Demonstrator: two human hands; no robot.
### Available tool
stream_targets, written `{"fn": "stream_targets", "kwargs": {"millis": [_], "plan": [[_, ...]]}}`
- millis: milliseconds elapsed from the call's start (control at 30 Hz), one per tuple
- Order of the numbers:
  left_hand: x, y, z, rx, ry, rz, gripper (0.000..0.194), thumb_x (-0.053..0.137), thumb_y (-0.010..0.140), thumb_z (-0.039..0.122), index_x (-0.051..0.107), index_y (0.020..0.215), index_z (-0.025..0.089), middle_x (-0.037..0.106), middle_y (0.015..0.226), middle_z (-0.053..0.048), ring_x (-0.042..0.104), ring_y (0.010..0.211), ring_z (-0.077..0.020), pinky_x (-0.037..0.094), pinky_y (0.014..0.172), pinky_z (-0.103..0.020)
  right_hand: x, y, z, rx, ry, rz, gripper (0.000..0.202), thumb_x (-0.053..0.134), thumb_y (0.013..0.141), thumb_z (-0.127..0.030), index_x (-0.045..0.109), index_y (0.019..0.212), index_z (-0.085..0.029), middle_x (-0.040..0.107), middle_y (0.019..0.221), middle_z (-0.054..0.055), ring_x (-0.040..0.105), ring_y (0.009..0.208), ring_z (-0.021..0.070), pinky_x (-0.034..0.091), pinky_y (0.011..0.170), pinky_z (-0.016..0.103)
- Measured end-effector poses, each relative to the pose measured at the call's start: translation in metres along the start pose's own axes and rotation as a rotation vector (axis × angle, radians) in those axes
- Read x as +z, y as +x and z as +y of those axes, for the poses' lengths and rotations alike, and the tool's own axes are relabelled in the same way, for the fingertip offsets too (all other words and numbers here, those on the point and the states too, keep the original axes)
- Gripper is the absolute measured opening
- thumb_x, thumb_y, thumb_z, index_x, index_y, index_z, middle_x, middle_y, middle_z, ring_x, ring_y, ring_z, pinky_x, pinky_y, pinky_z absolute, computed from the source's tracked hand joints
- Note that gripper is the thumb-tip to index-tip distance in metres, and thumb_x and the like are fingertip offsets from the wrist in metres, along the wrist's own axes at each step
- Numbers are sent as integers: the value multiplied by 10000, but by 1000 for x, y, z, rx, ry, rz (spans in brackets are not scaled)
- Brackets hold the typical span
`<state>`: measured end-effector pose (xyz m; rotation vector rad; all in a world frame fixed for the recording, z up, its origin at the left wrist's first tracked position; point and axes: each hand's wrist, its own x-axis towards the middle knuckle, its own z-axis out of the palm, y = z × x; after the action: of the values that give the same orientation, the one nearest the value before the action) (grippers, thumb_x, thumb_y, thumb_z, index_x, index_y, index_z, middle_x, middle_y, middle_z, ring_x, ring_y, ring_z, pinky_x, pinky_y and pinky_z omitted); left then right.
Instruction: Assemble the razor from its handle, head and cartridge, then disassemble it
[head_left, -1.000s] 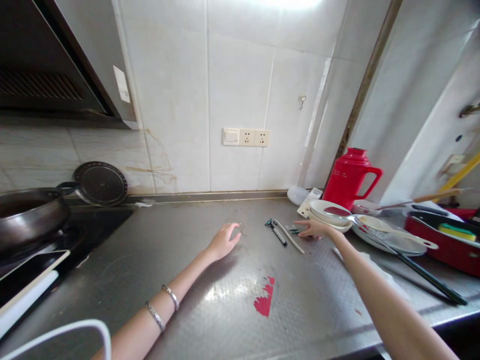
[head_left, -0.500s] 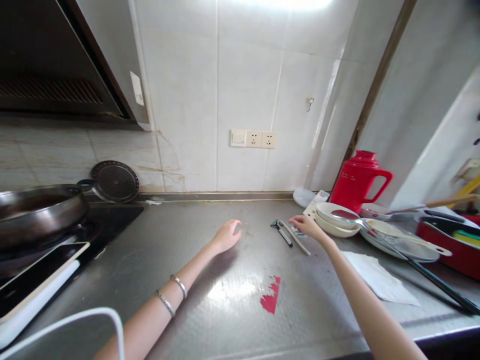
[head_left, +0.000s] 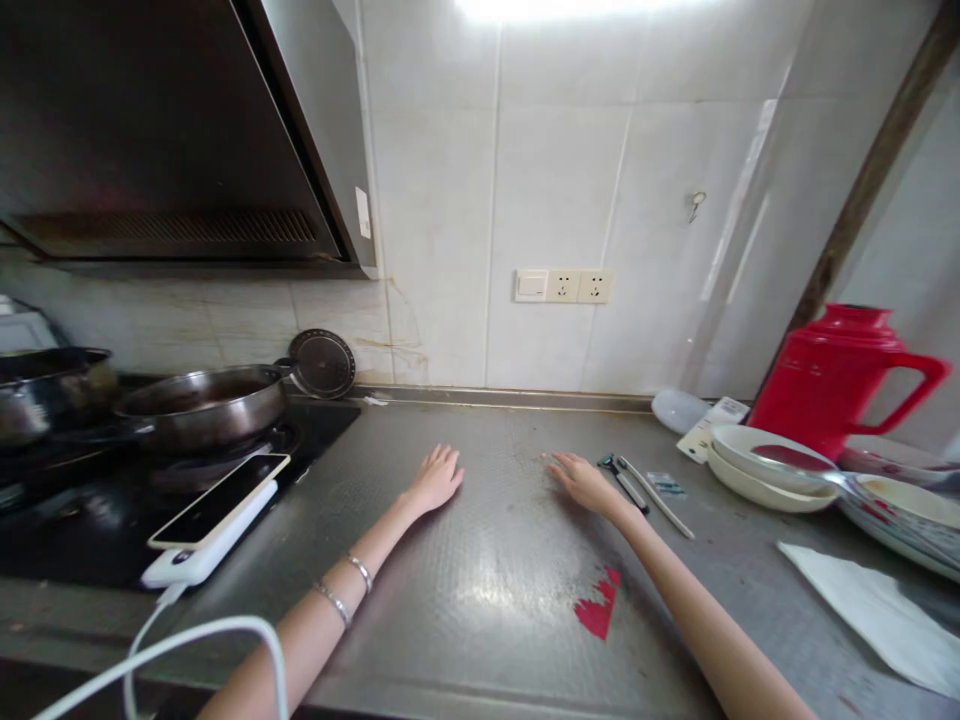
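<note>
My left hand (head_left: 436, 478) lies palm down on the metal counter (head_left: 495, 540), fingers stretched out and holding nothing. To its right, my right hand (head_left: 583, 482) also rests flat with its fingers apart, empty. Just beyond the right hand lies a razor (head_left: 630, 487) with a dark head, partly behind that hand. A thin white curved stick (head_left: 658, 497) sits alongside the razor. Farther right is a small clear pack (head_left: 666, 485) with bluish pieces in it. Nearer the front, a torn red patch (head_left: 598, 604) shows on the counter.
On the left, a pan (head_left: 210, 405) stands on the black stove (head_left: 330, 430); a phone (head_left: 221, 500) lies on a white power bank (head_left: 196, 560) with a cable. At right are stacked bowls (head_left: 765, 490), a red thermos jug (head_left: 825, 380) and a white cloth (head_left: 874, 610).
My right hand has moved left, away from the small clear pack, to the near side of the razor. My left hand has flattened onto the counter. The view has turned left.
</note>
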<state>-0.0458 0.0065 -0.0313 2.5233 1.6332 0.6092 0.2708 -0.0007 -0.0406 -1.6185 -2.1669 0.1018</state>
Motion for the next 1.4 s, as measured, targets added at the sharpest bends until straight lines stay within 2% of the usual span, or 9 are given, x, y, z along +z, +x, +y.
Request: {"fn": "stream_targets", "kwargs": {"millis": [200,367,567,700,1200,1300,1400], "plan": [[1,-8,-21,-85,47,-6,447,296,876,376,448,1239,165,375,1380,-153,254,1312,-288,228,1023,-500,22,-8,19,96,-117,19,427,291,901,-280,483,1243,-110,445,1328,151,371,1250,234,296,1008,363],[2,-9,-25,-108,57,-39,480,274,878,387,443,1254,141,350,1390,-171,243,1309,-321,215,1016,-528,24,-12,28,98,-139,27,406,299,887,-245,536,1196,-129,464,1316,133,403,1229,226,289,1016,366],[5,-10,-28,-128,54,-38,439,315,867,376,465,1234,188,376,1382,-141,272,1302,-299,231,1018,-506,24,-13,30,102,-160,43,418,301,875,-242,546,1195,-133,479,1309,111,420,1216,212,292,1018,343],[4,-11,-27,-132,66,-59,465,305,868,378,455,1253,166,361,1389,-146,258,1307,-305,219,1030,-499,24,-12,30,107,-172,31,422,300,872,-237,544,1199,-132,481,1308,107,417,1218,209,292,1017,337],[6,-8,-28,-156,177,-119,514,240,884,390,397,1315,157,308,1424,-108,224,1323,-285,225,1043,-464,17,-17,17,89,-150,96,410,326,859,-196,551,1194,-128,511,1275,126,440,1196,209,307,998,322],[7,-7,-28,-155,189,-110,506,244,883,385,405,1309,165,321,1418,-106,238,1318,-283,230,1039,-459,6,-16,14,66,-172,176,421,357,826,-157,545,1202,-135,518,1267,116,450,1177,217,332,975,324],[7,-7,-28,-154,196,-101,505,246,882,386,410,1306,166,334,1411,-107,251,1312,-286,234,1036,-457,-17,-16,17,115,-177,293,413,390,780,-124,594,1139,-118,571,1185,132,493,1110,226,361,937,308]]}}
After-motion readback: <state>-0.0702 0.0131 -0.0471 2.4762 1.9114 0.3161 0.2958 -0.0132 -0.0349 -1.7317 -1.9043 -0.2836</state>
